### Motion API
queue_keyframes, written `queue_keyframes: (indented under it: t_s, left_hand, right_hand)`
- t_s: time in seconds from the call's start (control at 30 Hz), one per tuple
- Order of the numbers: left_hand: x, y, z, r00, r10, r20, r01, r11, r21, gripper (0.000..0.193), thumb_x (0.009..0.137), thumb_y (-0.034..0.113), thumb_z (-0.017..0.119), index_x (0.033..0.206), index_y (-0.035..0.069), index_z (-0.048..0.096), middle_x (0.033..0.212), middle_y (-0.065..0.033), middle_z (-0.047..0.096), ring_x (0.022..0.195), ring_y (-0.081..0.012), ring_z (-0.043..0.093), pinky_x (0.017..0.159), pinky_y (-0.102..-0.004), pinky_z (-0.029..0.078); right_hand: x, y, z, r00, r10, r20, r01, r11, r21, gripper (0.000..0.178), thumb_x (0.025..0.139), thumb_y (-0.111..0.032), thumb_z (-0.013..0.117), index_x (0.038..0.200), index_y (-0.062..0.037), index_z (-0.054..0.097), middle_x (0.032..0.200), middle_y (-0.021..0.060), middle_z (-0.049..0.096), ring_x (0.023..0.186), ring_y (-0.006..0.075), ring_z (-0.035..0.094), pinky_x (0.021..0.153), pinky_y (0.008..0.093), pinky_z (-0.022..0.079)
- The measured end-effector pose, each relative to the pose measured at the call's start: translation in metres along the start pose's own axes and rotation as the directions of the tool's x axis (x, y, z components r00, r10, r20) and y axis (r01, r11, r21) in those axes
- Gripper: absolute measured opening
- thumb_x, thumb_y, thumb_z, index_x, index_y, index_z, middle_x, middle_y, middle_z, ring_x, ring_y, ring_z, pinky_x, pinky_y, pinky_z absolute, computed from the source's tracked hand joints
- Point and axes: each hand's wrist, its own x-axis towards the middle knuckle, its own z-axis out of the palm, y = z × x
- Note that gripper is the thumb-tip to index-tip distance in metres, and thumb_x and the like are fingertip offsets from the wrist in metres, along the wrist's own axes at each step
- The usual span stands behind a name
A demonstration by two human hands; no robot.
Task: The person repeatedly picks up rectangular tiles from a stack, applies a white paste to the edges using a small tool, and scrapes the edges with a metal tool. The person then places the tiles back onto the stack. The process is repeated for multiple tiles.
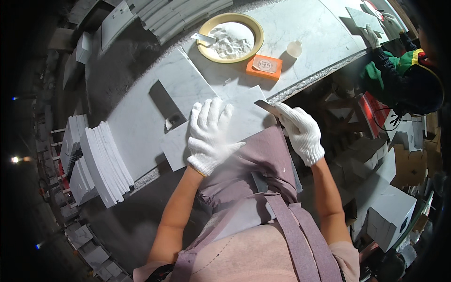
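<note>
A pale marble tile [249, 113] lies at the bench's near edge, partly over my lap. My left hand [209, 136], in a white knit glove, rests flat on it with fingers extended and thumb out to the side. My right hand [300, 134], gloved the same way, grips a flat metal scraper blade [266, 107] whose tip reaches over the tile's right corner. The fingers hide its other end. Just beyond lies another marble piece [185, 75]. A small white scrap [169, 124] sits left of my left hand.
A yellow basin [257, 29] holds white powder [235, 44] and a scraper [203, 37]. Near it are an orange box [258, 73] and a translucent cup [294, 49]. Stacked tiles [110, 162] stand at left, more tiles [181, 16] at the back. At right a gloved co-worker handles a tile [365, 21].
</note>
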Motion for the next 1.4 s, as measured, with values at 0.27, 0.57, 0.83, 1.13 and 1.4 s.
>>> queue_keyframes:
  t_s: [0.27,0.57,0.83,1.13,1.4]
  left_hand:
    - [-0.003,-0.002,0.006,1.0,0.006,-0.015,-0.006,1.0,-0.017,0.105,0.069,0.058,0.089,0.152,0.004,0.053,0.164,-0.0205,0.038,0.156,-0.0397,0.026,0.13,-0.0607,0.015]
    - [-0.002,0.0,0.004,0.999,0.011,-0.039,-0.011,1.0,0.006,0.104,0.069,0.061,0.089,0.151,0.008,0.051,0.154,-0.0187,0.042,0.15,-0.0384,0.031,0.127,-0.0616,0.018]
    - [-0.004,-0.002,0.009,0.997,0.028,-0.078,-0.024,0.999,0.047,0.104,0.072,0.066,0.085,0.152,0.008,0.052,0.154,-0.0181,0.044,0.15,-0.0377,0.032,0.128,-0.0598,0.016]
    - [-0.004,-0.001,0.006,0.999,0.017,-0.036,-0.015,0.998,0.059,0.105,0.074,0.069,0.082,0.154,0.009,0.051,0.159,-0.0209,0.042,0.153,-0.0369,0.031,0.129,-0.0597,0.014]
    - [-0.021,0.019,0.001,0.95,0.132,-0.282,-0.109,0.989,0.095,0.103,0.078,0.062,0.083,0.157,0.005,0.05,0.168,-0.0204,0.034,0.157,-0.0425,0.025,0.129,-0.0576,0.02]
  right_hand:
    - [0.008,-0.034,-0.002,0.99,-0.118,0.073,0.127,0.981,-0.147,0.046,0.091,0.005,0.064,0.13,-0.0167,0.075,0.081,0.009,0.068,0.077,0.0259,0.07,0.067,0.036,0.055]
    - [-0.003,-0.041,0.011,0.99,-0.133,0.035,0.138,0.955,-0.262,0.052,0.086,0.007,0.061,0.13,-0.0183,0.075,0.083,0.0075,0.067,0.073,0.0261,0.068,0.065,0.0366,0.055]
    - [0.019,-0.018,0.003,0.98,-0.179,0.091,0.189,0.974,-0.122,0.038,0.094,0.005,0.061,0.125,-0.0107,0.077,0.088,0.0109,0.07,0.079,0.0255,0.07,0.072,0.0334,0.057]
    - [-0.078,0.002,-0.012,0.896,0.394,0.205,-0.444,0.786,0.431,0.045,0.102,-0.005,0.061,0.146,-0.0065,0.065,0.082,0.0001,0.061,0.063,0.0077,0.056,0.053,0.0232,0.046]
    - [-0.079,-0.011,0.018,0.868,0.497,0.001,-0.312,0.544,0.779,0.059,0.111,-0.018,0.059,0.164,-0.0023,0.039,0.088,0.0026,0.065,0.064,0.0069,0.056,0.055,0.0205,0.047]
